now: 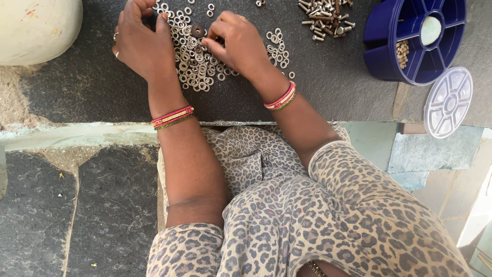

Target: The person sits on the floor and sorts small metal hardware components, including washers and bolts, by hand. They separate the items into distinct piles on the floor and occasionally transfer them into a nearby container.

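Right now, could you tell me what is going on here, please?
A person's left hand and right hand pick through a heap of small silver metal washers on a dark stone slab. A pile of metal bolts, a round blue compartment tray and its clear lid lie to the right.

A pile of metal bolts [325,16] lies near a round blue plastic compartment tray [382,23]; its clear round lid [449,102] rests just beside it.

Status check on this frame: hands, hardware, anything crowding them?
Left hand and right hand both fingering the washer pile. Bolts and blue divided tray off right. Nothing in the way.
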